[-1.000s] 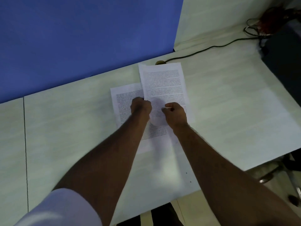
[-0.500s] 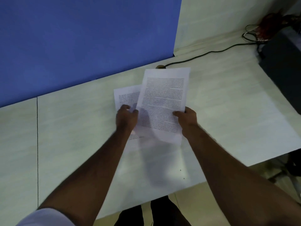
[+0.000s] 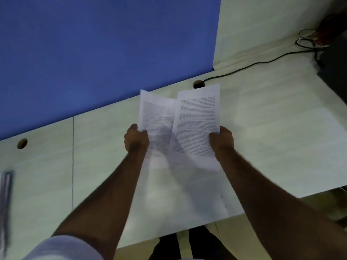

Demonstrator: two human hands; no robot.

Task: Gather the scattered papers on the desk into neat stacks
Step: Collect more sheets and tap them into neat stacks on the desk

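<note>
Fingers curl on both sides: your left hand [image 3: 136,140] pinches the left sheet [image 3: 157,126] at its outer edge, your right hand [image 3: 221,140] pinches the right sheet [image 3: 197,126] the same way. Both pages are up off the desk [image 3: 272,128], text facing you, the right one overlapping the left at the middle. Outer-edge grips look meant to let you slide them square into one stack. A blurred item, maybe more paper, lies at far left [image 3: 5,199]. Beyond: grommet hole [image 3: 198,83], cable [image 3: 253,65], blue partition [image 3: 93,53].
</note>
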